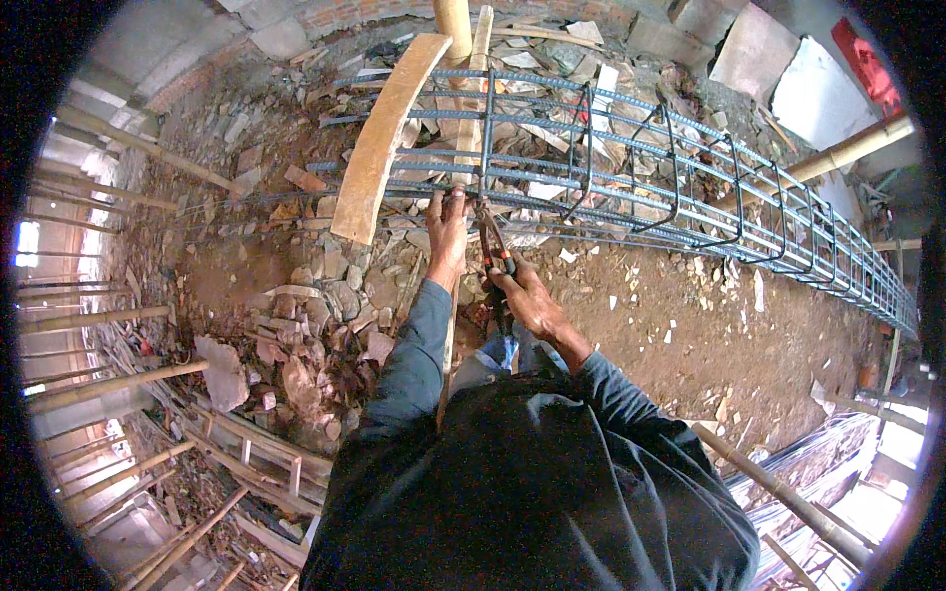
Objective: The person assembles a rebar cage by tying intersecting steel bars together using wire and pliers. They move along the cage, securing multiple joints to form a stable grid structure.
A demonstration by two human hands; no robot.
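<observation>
A long cage of steel reinforcing bars (611,163) with square stirrups lies across in front of me. My left hand (448,236) has its fingers closed round the near lower bar, just left of the end stirrup (488,128). In my right hand (534,303) is a pair of pincers (490,236) with dark handles and orange-red patches. The pincers' jaws are at the near bottom corner of that stirrup, close to my left fingertips. Any tie wire between the jaws is too small to make out.
A curved wooden board (389,138) leans over the bar ends at left. Beside it rises a bamboo pole (453,30). Broken rubble (325,315) covers the ground at left. Bamboo poles (103,384) and planks line the left side. Another bamboo pole (852,146) passes at far right.
</observation>
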